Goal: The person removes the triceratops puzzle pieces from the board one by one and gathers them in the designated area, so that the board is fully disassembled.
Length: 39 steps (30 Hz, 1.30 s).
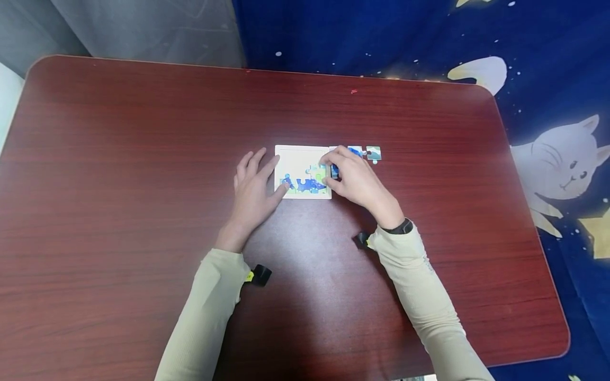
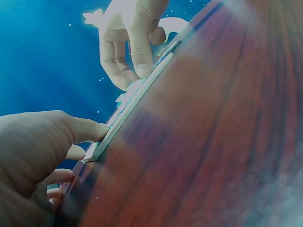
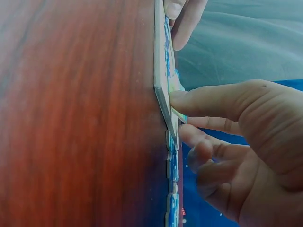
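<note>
A small white puzzle tray (image 1: 295, 159) lies on the table, with blue and green jigsaw pieces (image 1: 307, 185) along its near side. My left hand (image 1: 252, 193) is spread at the tray's left edge, its thumb resting on the near left corner and its index finger at the far left. Over the tray's right side, my right hand (image 1: 355, 179) pinches a light green and blue puzzle piece (image 3: 177, 81) between thumb and fingers. In the right wrist view that piece stands tilted against the tray's surface. The right fingers partly cover it from above.
Several loose puzzle pieces (image 1: 374, 153) lie in blue and green just right of the tray, partly behind my right hand. A tiny red scrap (image 1: 354, 91) sits near the far edge of the brown table (image 1: 143, 159). Blue and grey curtains (image 1: 333, 32) hang beyond it.
</note>
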### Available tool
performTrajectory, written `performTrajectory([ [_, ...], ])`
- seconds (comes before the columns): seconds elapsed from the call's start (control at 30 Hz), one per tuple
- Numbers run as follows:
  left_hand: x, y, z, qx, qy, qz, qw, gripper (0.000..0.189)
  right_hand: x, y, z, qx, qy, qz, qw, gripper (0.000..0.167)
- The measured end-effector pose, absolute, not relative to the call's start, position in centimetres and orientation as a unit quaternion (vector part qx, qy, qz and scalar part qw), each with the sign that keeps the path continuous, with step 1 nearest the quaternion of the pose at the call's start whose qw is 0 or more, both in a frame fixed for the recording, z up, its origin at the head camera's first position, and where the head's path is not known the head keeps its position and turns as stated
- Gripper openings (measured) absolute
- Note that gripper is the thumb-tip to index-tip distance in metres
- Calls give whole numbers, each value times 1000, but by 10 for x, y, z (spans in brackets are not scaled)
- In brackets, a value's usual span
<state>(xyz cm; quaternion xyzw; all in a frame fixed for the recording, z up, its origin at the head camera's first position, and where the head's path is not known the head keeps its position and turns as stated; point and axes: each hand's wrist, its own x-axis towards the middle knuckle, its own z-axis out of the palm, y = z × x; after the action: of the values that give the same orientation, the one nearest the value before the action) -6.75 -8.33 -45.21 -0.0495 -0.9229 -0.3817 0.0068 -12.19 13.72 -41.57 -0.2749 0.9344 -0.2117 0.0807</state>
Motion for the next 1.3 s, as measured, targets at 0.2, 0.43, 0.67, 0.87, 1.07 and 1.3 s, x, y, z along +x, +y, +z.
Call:
performTrajectory([
  [0.2,-67,-84,-453,-50,-923,-382,6,58,-119,134,-414,-277,935,-211,68,28],
  [0.43,-68,-83,-453,-53,-922,-384,11,58,-120,133,-416,-281,932,-222,50,27],
  [0.67,-68,-83,-453,-51,-923,-381,13,58,-120,134,-415,-282,932,-223,45,25],
  [0.87,-68,-84,-453,-50,-924,-380,11,58,-120,136,-413,-271,937,-215,45,26],
  [1.07,-68,-84,-453,-50,-923,-381,12,57,-122,142,-410,-267,937,-219,41,28],
  [1.3,-68,-84,-453,-52,-923,-381,14,58,-125,148,-407,-255,938,-231,46,28],
])
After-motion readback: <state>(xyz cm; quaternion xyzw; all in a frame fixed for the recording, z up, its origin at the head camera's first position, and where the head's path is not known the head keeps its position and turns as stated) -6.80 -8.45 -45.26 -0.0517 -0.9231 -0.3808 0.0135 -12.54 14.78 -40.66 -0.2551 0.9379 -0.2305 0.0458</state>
